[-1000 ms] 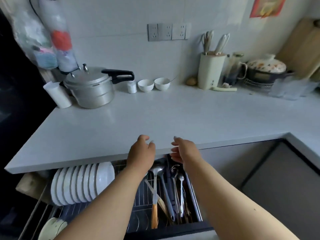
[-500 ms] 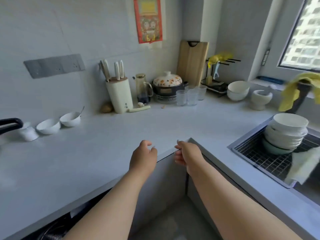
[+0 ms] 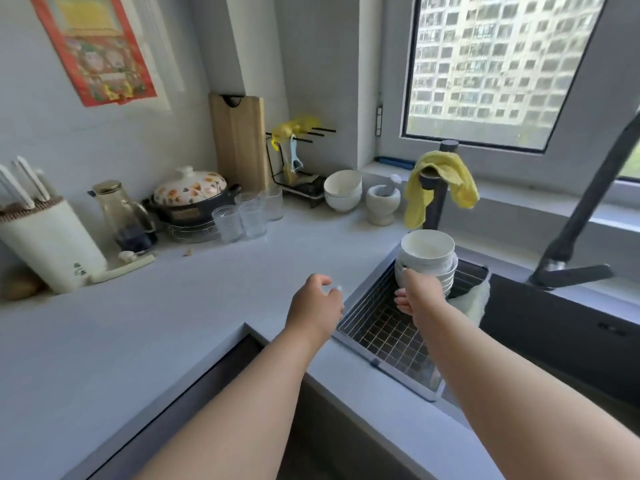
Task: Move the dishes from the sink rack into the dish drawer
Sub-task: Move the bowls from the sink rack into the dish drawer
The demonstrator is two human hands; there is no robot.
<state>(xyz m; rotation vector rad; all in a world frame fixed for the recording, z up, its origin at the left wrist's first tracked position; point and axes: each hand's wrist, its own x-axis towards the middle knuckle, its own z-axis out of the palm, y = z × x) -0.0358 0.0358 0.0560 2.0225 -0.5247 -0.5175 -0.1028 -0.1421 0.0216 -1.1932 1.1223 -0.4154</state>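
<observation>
we see a stack of white bowls point(image 3: 426, 261) standing at the far end of the wire sink rack point(image 3: 384, 327), at about 1 o'clock from the middle of the view. our right hand point(image 3: 417, 292) is against the near side of the stack, its thumb on a bowl rim; whether the fingers actually grip it we cannot tell. our left hand point(image 3: 317, 308) hovers over the grey countertop point(image 3: 173, 306) just left of the rack, fingers loosely curled, holding nothing. a yellow cloth point(image 3: 440, 181) hangs on a dark post at 12 o'clock beyond the bowls. the dish drawer is out of view.
</observation>
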